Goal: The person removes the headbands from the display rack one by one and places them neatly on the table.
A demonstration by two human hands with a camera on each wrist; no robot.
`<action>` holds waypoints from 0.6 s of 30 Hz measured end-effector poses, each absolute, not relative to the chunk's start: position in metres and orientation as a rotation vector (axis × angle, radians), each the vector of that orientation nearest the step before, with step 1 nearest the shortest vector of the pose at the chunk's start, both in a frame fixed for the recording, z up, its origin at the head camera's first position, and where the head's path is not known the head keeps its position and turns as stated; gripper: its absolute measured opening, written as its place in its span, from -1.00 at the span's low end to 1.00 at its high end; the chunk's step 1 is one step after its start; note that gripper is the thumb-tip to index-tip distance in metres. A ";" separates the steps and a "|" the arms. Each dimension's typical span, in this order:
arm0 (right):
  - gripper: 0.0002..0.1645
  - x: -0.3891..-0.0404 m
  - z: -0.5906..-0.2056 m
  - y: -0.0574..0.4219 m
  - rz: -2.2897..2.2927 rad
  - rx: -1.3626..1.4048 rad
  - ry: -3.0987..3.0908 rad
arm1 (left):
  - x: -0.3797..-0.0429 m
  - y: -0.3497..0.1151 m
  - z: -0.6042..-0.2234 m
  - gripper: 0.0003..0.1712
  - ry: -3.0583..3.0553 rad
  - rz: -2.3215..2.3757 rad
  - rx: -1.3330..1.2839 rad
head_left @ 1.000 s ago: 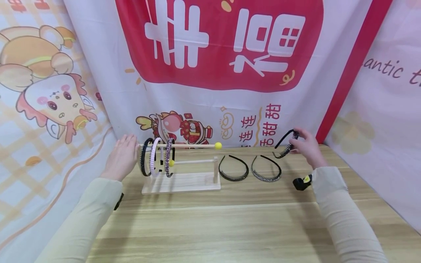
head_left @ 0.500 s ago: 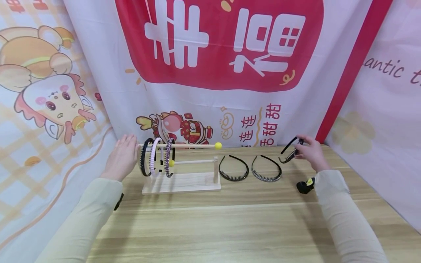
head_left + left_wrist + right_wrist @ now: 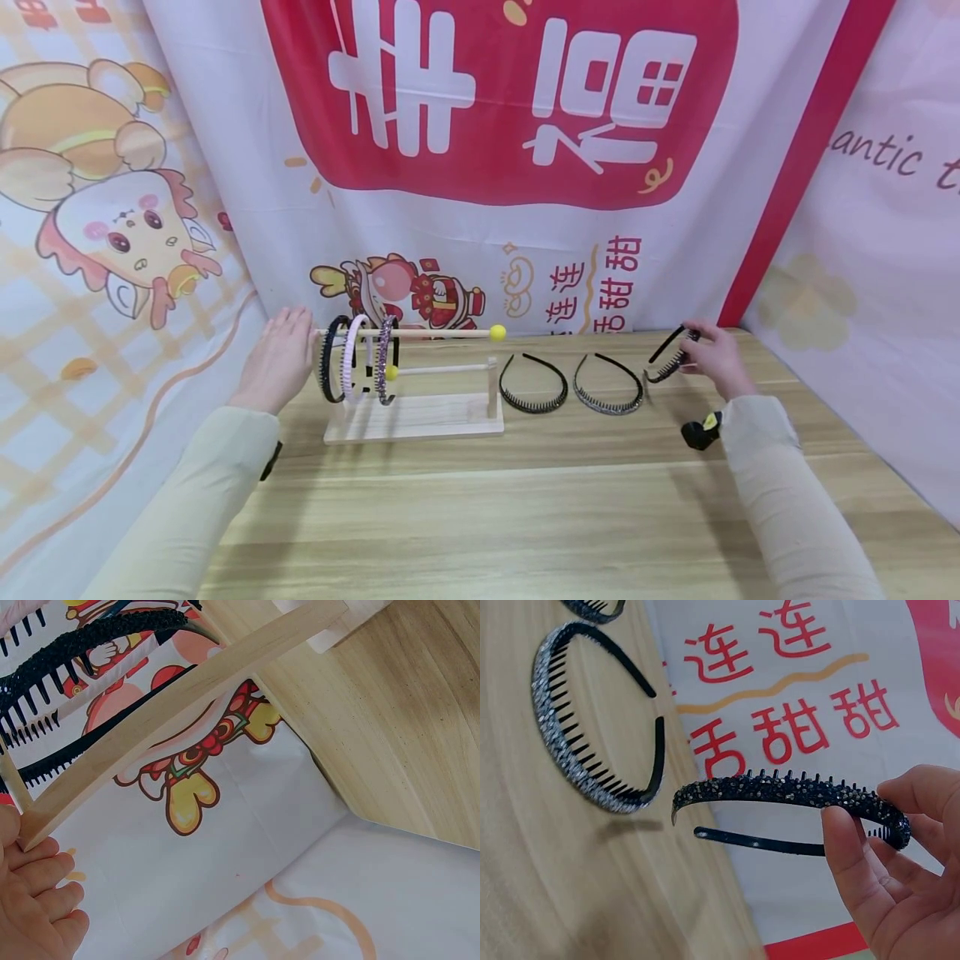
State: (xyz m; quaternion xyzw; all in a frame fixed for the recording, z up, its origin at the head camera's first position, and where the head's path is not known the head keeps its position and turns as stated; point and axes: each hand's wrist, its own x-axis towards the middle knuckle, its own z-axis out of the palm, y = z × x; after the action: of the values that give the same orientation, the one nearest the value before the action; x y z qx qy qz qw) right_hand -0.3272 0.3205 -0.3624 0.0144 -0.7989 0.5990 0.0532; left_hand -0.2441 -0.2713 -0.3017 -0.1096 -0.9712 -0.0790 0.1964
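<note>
Glittery headband (image 3: pixel 670 367), head view: raised at the right, just beside the silver-trimmed headband (image 3: pixel 609 409) and apart from it.
Right hand (image 3: pixel 718 360): its grip is clamped on the glittery headband.
Left hand (image 3: pixel 276 360): at the left end of the wooden stand (image 3: pixel 427 417), touching it.
Upper rod (image 3: pixel 442 333): passes through a black headband (image 3: pixel 326 367), a pale pink headband (image 3: pixel 348 367) and a purple sparkling headband (image 3: pixel 383 367); a yellow ball (image 3: pixel 497 332) tips its right end.
Counter (image 3: pixel 465 525): bears the stand, with a toothed black band (image 3: pixel 534 408) and the silver-trimmed headband lying flat to its right, open ends toward the back cloth (image 3: pixel 600 192).
End post (image 3: pixel 150 742), left wrist view: its top sits between thumb and fingers, the left hand's grip closed on it.
Beaded side, right wrist view: dark, speckled, teeth pointing up; thumb and fingers pinch the headband near its curved end, its open end facing the silver-trimmed one.
</note>
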 end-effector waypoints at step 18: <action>-0.38 -0.320 -0.413 0.358 1.853 -0.048 -2.462 | -0.242 -0.270 -0.303 -0.46 -2.710 -0.239 -0.294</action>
State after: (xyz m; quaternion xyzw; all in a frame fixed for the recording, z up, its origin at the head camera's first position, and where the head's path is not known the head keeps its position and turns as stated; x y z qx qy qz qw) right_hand -0.3204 0.3577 -0.4130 -0.0155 -0.7985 0.6010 0.0301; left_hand -0.2425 -0.2701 -0.3027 -0.1052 -0.9701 -0.0857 0.2013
